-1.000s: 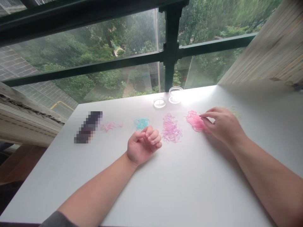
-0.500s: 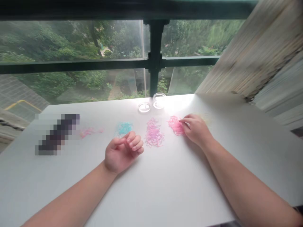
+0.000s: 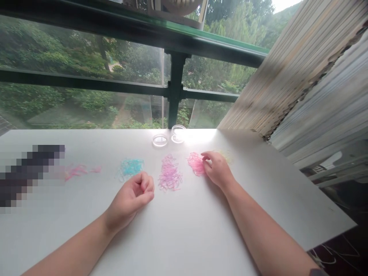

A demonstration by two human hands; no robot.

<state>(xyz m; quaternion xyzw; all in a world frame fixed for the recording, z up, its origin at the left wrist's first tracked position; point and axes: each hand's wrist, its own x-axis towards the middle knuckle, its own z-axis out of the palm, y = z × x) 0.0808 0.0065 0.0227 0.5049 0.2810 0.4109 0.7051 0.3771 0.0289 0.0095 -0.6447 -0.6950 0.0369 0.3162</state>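
Note:
Small thin elastic bands lie in coloured piles across the white table [image 3: 184, 237]. My right hand [image 3: 217, 168] is at the pink pile [image 3: 196, 164], thumb and forefinger apart, their tips touching its right side. Partly behind that hand is a pale yellow pile [image 3: 226, 156]. My left hand [image 3: 130, 199] is curled into a loose fist, thumb side up, just in front of the blue pile [image 3: 131, 167]. Whatever it may hold is hidden by its fingers. Between the hands sits the purple pile [image 3: 170, 174].
Two clear round dishes, a left one [image 3: 160, 140] and a right one [image 3: 178, 134], stand near the window. A scattered pink group [image 3: 79, 171] lies at the left beside a dark pixelated shape [image 3: 31, 168]. A curtain [image 3: 258, 96] hangs at the right.
The view has swung right and up, so everything sits further left. My left hand has turned from palm-up to thumb-up, fingers still curled. My right hand stays at the pink pile.

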